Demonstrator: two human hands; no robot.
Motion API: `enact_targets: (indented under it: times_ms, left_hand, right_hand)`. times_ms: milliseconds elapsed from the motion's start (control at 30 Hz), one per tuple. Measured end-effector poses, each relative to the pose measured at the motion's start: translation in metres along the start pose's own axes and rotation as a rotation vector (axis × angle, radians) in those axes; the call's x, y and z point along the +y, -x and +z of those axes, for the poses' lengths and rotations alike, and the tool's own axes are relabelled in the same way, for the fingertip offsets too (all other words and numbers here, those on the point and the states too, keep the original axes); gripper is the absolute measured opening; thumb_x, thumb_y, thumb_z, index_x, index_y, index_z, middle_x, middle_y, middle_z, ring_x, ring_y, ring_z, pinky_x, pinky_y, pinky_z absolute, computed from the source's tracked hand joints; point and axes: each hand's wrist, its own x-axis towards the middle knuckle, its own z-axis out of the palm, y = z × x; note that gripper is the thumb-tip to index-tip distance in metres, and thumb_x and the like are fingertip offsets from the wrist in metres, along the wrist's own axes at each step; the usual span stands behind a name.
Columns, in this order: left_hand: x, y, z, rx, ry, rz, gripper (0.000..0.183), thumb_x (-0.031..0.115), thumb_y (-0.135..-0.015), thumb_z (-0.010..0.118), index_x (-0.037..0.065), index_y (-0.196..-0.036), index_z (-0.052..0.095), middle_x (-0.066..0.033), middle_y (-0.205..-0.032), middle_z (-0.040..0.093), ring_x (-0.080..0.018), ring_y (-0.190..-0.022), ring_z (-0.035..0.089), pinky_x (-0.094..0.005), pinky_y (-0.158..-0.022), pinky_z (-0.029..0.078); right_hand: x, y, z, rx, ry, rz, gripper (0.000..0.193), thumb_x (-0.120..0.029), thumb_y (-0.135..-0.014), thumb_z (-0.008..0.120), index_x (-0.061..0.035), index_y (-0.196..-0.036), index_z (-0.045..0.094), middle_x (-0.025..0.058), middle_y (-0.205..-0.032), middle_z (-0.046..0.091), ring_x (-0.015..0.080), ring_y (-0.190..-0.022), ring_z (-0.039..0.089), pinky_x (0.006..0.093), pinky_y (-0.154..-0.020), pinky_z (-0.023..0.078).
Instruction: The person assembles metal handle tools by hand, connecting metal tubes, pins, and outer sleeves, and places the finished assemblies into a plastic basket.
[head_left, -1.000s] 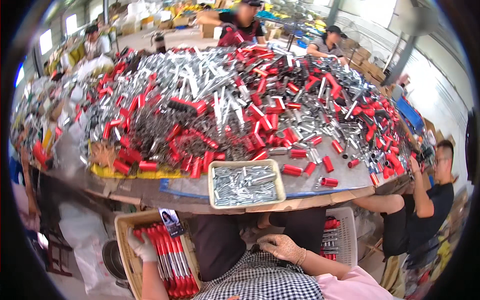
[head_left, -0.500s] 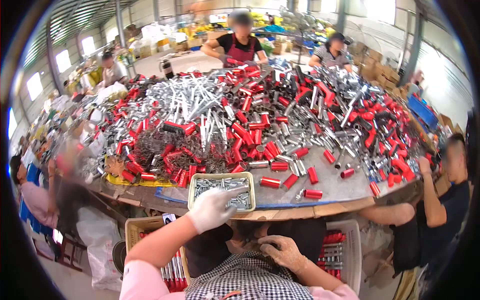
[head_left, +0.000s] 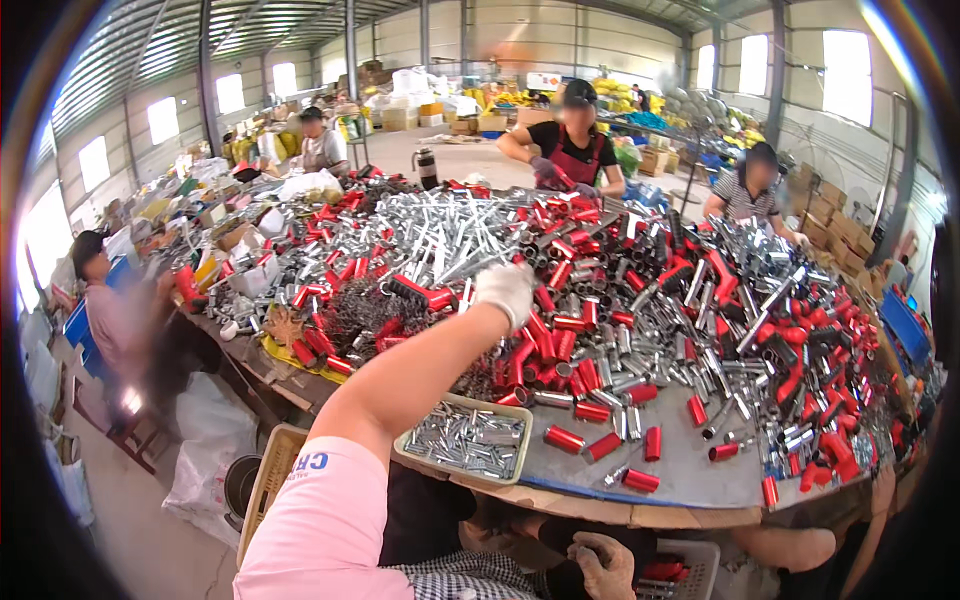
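Head view: a shallow tray (head_left: 466, 441) of small silver parts sits at the bench's (head_left: 690, 478) near edge. The gloved left hand (head_left: 505, 291) reaches over red tubes (head_left: 560, 340), seemingly curled; whether it grips anything is unclear. The right hand (head_left: 600, 562) rests below, loosely closed, empty.

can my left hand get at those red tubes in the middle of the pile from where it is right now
Probably yes. The gloved left hand is stretched out over the heap, right above the red tubes, with nothing between them. Whether it already touches one is unclear.
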Motion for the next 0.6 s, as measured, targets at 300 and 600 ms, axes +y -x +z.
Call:
enact_targets:
  times_ms: [300, 600]
  left_hand:
    - [-0.168, -0.055, 0.057, -0.256, -0.037, -0.458, 0.033, 0.018, -0.089, 0.053, 0.005, -0.115, 0.067, -0.0168, -0.116, 0.066, -0.0292, -0.109, 0.064, -0.0425, -0.089, 0.051]
    - [-0.088, 0.017, -0.04, 0.247, 0.478, 0.044, 0.026, 0.028, -0.086, 0.064, 0.007, -0.098, 0.071, -0.0127, -0.093, 0.071, -0.0272, -0.082, 0.069, -0.038, -0.076, 0.055]
  right_hand:
    - [-0.035, -0.036, 0.005, -0.127, 0.137, -0.256, 0.018, -0.006, -0.085, 0.063, 0.0006, -0.102, 0.067, 0.0121, -0.09, 0.069, 0.0219, -0.081, 0.067, 0.0302, -0.075, 0.052]
    - [-0.047, -0.043, 0.001, -0.023, 0.257, -0.327, 0.021, -0.003, -0.081, 0.066, 0.0002, -0.103, 0.066, 0.0158, -0.092, 0.067, 0.0267, -0.082, 0.066, 0.0334, -0.076, 0.052]
